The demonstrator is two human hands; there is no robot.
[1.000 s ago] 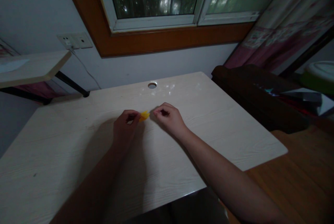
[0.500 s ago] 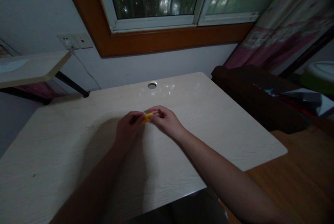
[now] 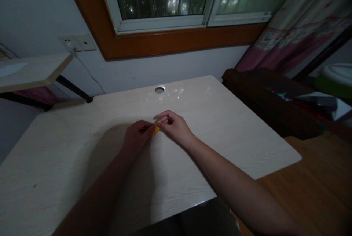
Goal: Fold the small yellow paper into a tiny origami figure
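Note:
A small yellow piece, flat and angular like folded paper [image 3: 156,130], is pinched between my two hands just above the desk [image 3: 220,118]. My left hand [image 3: 137,133] grips its left side with thumb and fingertips. On the other side, my right hand [image 3: 174,126] holds its upper right edge between thumb and forefinger, the other fingers curled behind. Fingertips cover much of the piece, so its full shape is hidden.
A round cable hole [image 3: 159,90] lies near the desk's back edge. At the left stands a raised shelf [image 3: 35,72] on black legs. Behind are a window [image 3: 165,23] and a wall socket [image 3: 78,43]. Dark furniture [image 3: 264,100] borders the right side.
My left hand has shifted slightly right, closer to the right hand. The yellow piece has turned to a steeper angle, and less of it shows between the fingers.

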